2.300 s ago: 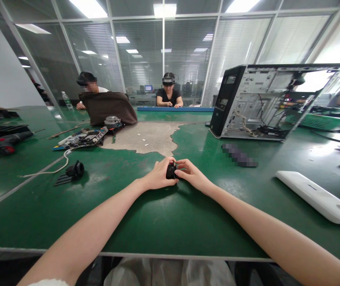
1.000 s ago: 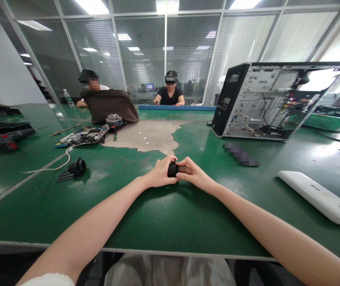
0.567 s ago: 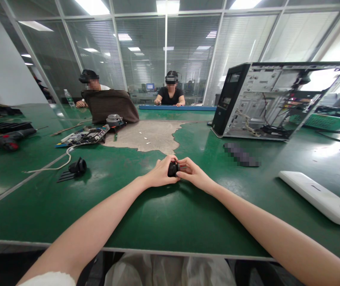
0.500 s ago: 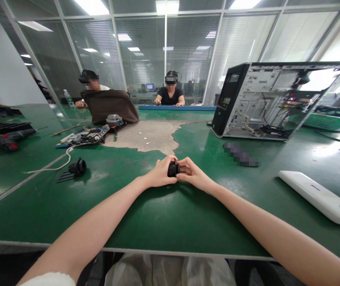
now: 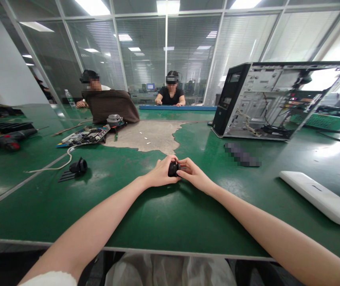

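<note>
A small black rounded part (image 5: 173,169) sits between my two hands, just above the green table (image 5: 188,222); its exact kind does not show. My left hand (image 5: 159,173) wraps round its left side, thumb below and fingers above. From the right, my right hand (image 5: 194,174) pinches its edge with thumb and fingertips. Off to the left lies a black plastic piece (image 5: 79,167) with a round opening and several flat prongs.
An open computer case (image 5: 247,103) stands at the right, with a white oblong device (image 5: 319,196) nearer me. At the left are a circuit board (image 5: 83,137), a white cable (image 5: 67,161) and a power drill (image 5: 10,139). Two people sit across the table.
My right thumb and fingers have shifted slightly on the black part. Both hands stay in the same place, and the view has barely moved.
</note>
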The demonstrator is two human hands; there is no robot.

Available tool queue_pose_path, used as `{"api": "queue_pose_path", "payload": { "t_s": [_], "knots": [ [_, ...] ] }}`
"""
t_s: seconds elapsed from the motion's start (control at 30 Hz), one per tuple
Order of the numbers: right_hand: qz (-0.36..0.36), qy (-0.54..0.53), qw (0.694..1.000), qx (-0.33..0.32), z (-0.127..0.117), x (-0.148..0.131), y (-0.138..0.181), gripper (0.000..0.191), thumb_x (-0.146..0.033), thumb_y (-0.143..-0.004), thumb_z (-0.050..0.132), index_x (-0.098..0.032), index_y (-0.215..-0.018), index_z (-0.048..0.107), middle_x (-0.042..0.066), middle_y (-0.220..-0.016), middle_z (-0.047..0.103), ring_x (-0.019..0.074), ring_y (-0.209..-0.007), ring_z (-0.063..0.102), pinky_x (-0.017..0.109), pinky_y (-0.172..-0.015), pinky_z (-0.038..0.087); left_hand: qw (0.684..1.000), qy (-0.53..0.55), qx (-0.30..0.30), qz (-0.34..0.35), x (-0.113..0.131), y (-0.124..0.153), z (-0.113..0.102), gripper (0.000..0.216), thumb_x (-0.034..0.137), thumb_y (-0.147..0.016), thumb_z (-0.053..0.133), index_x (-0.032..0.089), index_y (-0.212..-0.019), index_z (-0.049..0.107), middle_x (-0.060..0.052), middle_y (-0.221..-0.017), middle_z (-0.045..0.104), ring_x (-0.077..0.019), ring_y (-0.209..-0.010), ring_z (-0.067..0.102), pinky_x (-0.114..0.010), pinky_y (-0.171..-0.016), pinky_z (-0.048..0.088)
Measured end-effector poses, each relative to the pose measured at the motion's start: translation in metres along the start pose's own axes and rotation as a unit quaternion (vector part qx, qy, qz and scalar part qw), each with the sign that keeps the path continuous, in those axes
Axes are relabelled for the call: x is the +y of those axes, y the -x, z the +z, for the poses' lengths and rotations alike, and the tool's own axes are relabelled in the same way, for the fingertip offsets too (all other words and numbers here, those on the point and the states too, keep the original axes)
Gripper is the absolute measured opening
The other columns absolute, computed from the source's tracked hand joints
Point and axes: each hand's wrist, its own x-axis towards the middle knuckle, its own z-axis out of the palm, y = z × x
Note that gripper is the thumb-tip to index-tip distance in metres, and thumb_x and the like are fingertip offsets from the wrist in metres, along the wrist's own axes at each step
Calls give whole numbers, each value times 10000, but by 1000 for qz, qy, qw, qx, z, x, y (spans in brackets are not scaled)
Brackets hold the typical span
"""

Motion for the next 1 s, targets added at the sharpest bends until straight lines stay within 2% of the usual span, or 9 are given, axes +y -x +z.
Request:
{"api": "queue_pose_path", "payload": {
  "t_s": [0.1,0.23,0.37,0.5,0.6,0.77,0.9,1.0],
  "knots": [
    [-13,-24,1000,-11,1,-4,3,267,-254,-707,631,-215,-884,435,26,-1019,521,159,-929,574,356,-862,436,1000,-4,1,-3,0,0,0,555,318,-670,603,227,-1118,288,-57,-1101,471,-240,-1011,485,-379,-834,338],
    [-18,-10,1000,11,3,-3,1,191,-290,-746,586,-208,-824,433,18,-959,543,151,-865,588,344,-818,452,1000,0,-2,-6,1,1,0,557,344,-676,604,227,-1119,288,-61,-1104,474,-246,-1027,478,-383,-841,337],
    [-8,17,999,28,2,2,-2,241,-278,-746,580,-214,-928,436,27,-939,538,157,-855,580,352,-800,457,1000,4,0,-10,2,0,-1,554,339,-675,606,226,-1117,292,-56,-1093,482,-243,-1011,485,-376,-832,341],
    [-2,15,1000,3,0,3,-1,287,-281,-741,589,-215,-974,437,37,-961,536,165,-889,570,367,-821,451,1000,3,2,-6,2,0,-1,535,335,-678,600,227,-1106,298,-51,-1086,479,-236,-997,491,-368,-823,344],
    [-15,-1,1000,-9,-1,-2,1,273,-295,-727,612,-216,-926,442,33,-989,538,166,-919,567,357,-833,447,1000,2,1,-8,1,0,0,545,338,-675,598,229,-1113,292,-54,-1092,476,-242,-1001,491,-377,-825,341],
    [-9,-3,1000,19,2,-6,1,212,-341,-739,589,-206,-818,446,20,-950,552,159,-836,590,351,-790,459,1000,7,0,-17,2,0,0,568,353,-663,612,234,-1119,294,-59,-1100,477,-258,-1031,478,-391,-842,335],
    [7,15,999,35,3,-2,-1,247,-315,-739,591,-215,-914,449,22,-937,554,155,-838,582,351,-788,466,1000,13,-3,-22,4,0,-2,554,337,-663,614,236,-1112,304,-52,-1095,480,-253,-1013,489,-390,-838,343],
    [11,12,1000,18,1,-1,0,285,-295,-732,602,-218,-955,444,30,-957,557,162,-871,579,365,-815,458,1000,14,-5,-24,4,0,-3,532,322,-668,607,231,-1103,314,-50,-1095,481,-250,-996,498,-386,-829,351]
  ]
}}
